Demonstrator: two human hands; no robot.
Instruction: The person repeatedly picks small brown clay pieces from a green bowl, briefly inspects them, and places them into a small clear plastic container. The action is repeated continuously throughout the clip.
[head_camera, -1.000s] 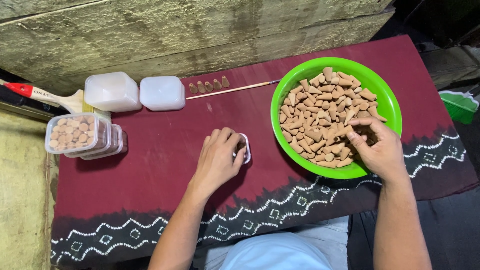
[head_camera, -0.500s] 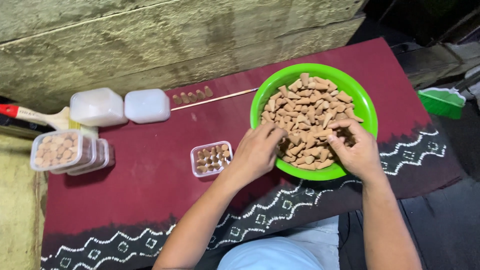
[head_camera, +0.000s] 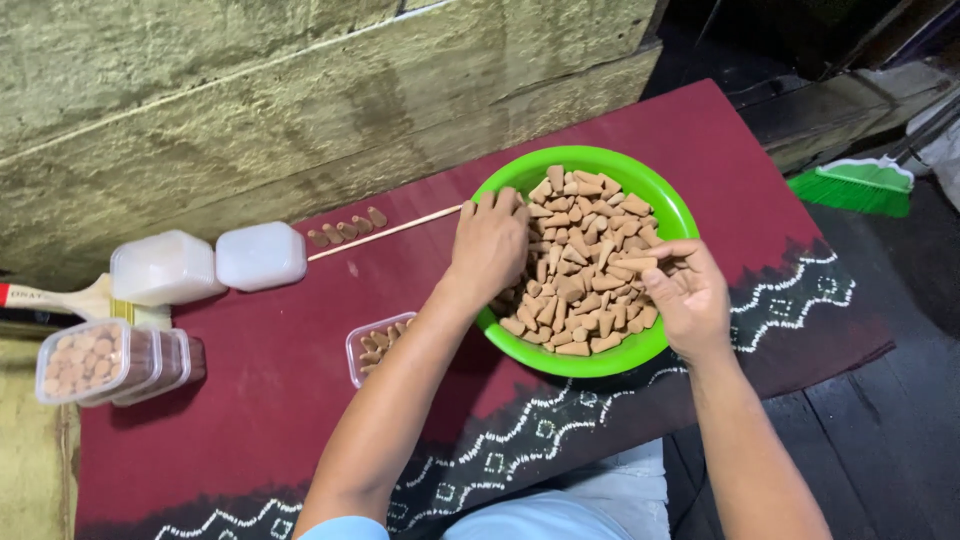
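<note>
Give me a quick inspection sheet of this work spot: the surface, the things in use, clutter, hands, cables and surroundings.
Surface: maroon cloth with a white patterned border covering the table.
Job's things: green bowl full of tan cone-shaped pieces; small clear tub beside it, partly filled with cones.
Clutter: two white lids, a thin stick with a short row of cones behind it, stacked filled tubs, a brush at the far left.
Hands: left hand dipped in the cones; right hand over the bowl's rim, pinching a cone.
Cables: nothing seen.
Surroundings: rough wall behind, green broom on the dark floor.
</note>
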